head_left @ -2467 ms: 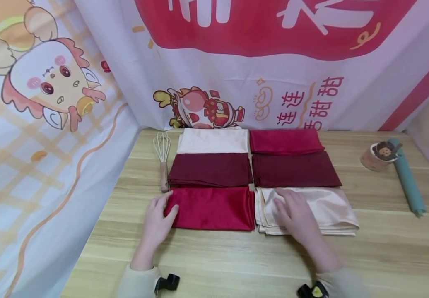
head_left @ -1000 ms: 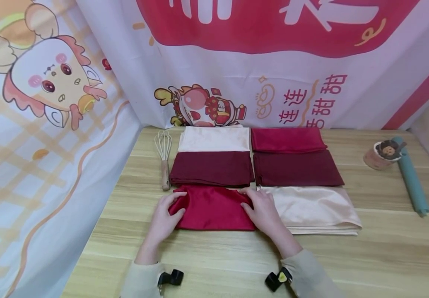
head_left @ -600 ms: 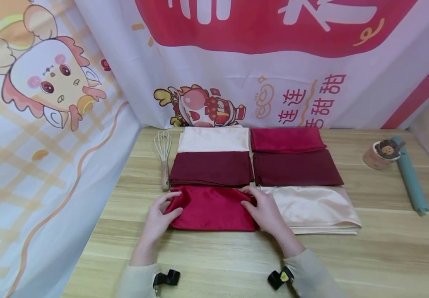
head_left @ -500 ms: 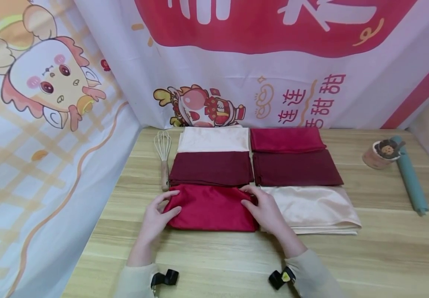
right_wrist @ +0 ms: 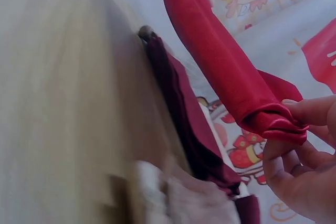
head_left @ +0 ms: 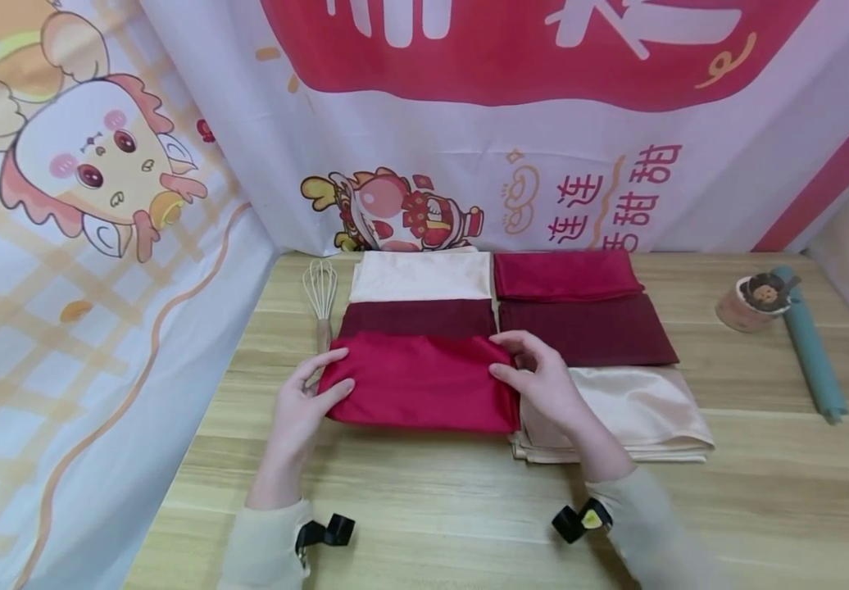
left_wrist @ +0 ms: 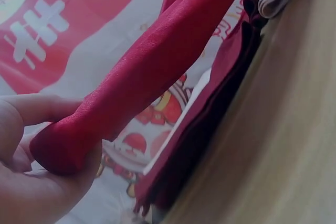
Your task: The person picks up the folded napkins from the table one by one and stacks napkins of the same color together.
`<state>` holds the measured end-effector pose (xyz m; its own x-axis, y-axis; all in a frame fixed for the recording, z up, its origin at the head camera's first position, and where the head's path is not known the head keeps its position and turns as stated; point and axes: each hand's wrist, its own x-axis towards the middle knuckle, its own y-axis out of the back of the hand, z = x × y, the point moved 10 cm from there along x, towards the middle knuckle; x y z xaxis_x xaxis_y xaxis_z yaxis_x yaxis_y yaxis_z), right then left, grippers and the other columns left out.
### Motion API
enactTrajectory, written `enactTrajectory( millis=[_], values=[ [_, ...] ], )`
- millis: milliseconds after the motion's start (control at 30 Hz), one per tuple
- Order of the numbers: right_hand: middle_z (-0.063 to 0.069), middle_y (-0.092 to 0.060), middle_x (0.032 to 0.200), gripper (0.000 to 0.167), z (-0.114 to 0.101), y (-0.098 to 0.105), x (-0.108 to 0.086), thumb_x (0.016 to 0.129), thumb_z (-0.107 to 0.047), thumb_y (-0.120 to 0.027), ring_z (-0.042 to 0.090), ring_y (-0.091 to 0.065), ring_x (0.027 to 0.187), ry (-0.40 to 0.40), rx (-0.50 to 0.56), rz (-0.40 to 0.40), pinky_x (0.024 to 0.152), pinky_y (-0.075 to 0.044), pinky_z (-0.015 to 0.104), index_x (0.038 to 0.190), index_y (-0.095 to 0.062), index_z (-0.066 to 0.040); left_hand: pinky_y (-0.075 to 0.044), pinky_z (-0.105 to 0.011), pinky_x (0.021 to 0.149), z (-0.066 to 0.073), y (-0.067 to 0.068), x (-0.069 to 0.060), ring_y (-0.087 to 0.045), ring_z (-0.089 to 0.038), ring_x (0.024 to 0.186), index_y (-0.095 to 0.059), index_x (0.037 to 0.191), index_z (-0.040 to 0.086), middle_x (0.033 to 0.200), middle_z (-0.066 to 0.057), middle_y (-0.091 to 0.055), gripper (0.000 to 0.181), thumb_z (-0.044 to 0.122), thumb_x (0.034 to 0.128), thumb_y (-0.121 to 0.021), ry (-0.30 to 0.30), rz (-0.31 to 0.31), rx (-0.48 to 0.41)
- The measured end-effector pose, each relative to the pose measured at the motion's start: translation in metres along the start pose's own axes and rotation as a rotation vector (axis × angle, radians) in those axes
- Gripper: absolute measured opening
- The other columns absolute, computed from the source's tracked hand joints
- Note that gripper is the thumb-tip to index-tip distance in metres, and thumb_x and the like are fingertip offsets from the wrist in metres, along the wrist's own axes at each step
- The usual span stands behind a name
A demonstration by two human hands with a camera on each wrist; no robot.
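A folded red satin cloth point(head_left: 424, 381) is held up off the table between both hands. My left hand point(head_left: 299, 418) pinches its left end, thumb on the near face. My right hand point(head_left: 546, 385) pinches the right end. In the right wrist view the cloth's layered end point(right_wrist: 273, 124) shows between thumb and fingers, with table and other cloths below it. Behind the raised cloth lies a folded maroon cloth point(head_left: 417, 315), its front part hidden. A folded cream satin cloth point(head_left: 642, 401) lies under and beside the right forearm.
Farther back lie a cream cloth point(head_left: 424, 277), a second red cloth point(head_left: 565, 276) and another maroon cloth point(head_left: 587, 332). A whisk point(head_left: 320, 288) lies at the left, its handle partly covered. At the right are a small cup point(head_left: 743, 311) and a teal roll point(head_left: 811, 360).
My right hand came over from the cream cloth to the red cloth's right end. Both hands then gripped the red cloth and raised it, so it now overlaps the maroon cloth in view.
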<state>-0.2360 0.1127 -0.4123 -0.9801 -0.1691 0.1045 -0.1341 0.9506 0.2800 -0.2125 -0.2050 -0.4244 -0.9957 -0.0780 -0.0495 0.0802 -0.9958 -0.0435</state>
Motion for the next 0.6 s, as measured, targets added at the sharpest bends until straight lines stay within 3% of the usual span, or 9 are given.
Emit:
enactTrajectory(
  millis=[167,333,467,600],
  values=[
    [0.011,-0.062,0.114,0.038,-0.006,0.025,0.013,0.086,-0.013,-0.071,0.02,-0.053,0.095,-0.014,0.003,0.026,0.08,-0.043,0.023,0.123,-0.061,-0.01,-0.05,-0.022,0.085,0.015,-0.02,0.018,-0.053,-0.018,0.113,-0.06,0.126,-0.001,0.131,-0.006,-0.047,0.046,-0.004,0.0815,-0.071,-0.052,-0.018,0.029],
    [0.011,-0.061,0.122,0.041,-0.006,0.057,0.031,0.087,-0.014,-0.07,0.02,-0.054,0.105,-0.009,-0.059,0.057,0.088,-0.043,0.027,0.126,-0.059,-0.009,-0.047,-0.023,0.089,0.024,-0.048,0.04,-0.051,-0.018,0.115,-0.063,0.123,0.001,0.128,-0.007,-0.049,0.042,-0.003,0.0818,-0.071,-0.07,-0.054,0.049],
    [0.011,-0.059,0.125,0.041,0.0,0.085,0.046,0.088,-0.016,-0.07,0.024,-0.053,0.112,-0.004,-0.14,0.085,0.095,-0.041,0.038,0.127,-0.058,-0.009,-0.041,-0.026,0.098,0.026,-0.073,0.061,-0.046,-0.016,0.118,-0.067,0.121,0.007,0.13,-0.004,-0.05,0.038,0.003,0.083,-0.072,-0.063,-0.073,0.133],
    [0.012,-0.058,0.126,0.04,0.01,0.114,0.062,0.088,-0.016,-0.069,0.025,-0.053,0.111,-0.01,-0.221,0.116,0.095,-0.041,0.041,0.126,-0.058,-0.009,-0.044,-0.03,0.092,0.022,-0.099,0.084,-0.051,-0.02,0.109,-0.069,0.117,0.012,0.127,-0.001,-0.053,0.036,0.004,0.0819,-0.073,-0.046,-0.076,0.174]
  ],
)
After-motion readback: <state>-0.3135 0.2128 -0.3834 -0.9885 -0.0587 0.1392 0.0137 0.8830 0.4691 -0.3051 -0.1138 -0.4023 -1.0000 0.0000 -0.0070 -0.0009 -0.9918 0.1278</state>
